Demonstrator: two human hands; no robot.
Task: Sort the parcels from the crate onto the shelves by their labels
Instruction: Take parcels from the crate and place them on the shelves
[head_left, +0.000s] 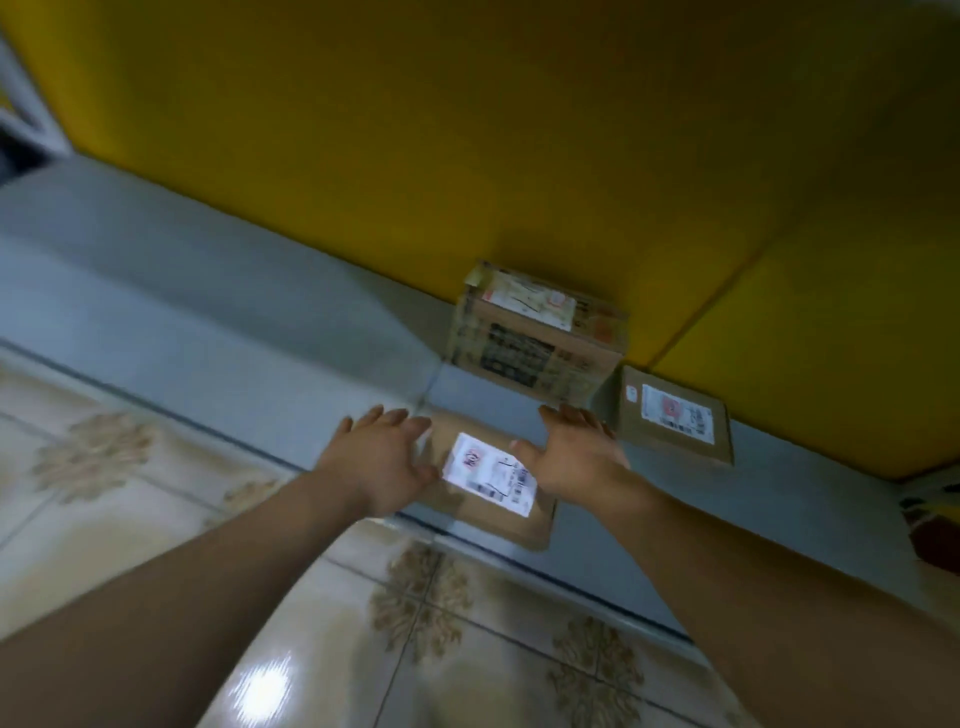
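In the centre of the frame a flat parcel (491, 478) with a white label lies on the front edge of a grey ledge (208, 312), between the two hands. The left hand (384, 460) is at its left edge and the right hand (576, 457) at its right edge, both arms stretched forward and palms down, fingers (405, 420) straight, spread and gripping nothing; blur hides whether they touch it. Behind it, a larger box (540, 338) and another flat parcel (675, 418) stand against the yellow wall (467, 130).
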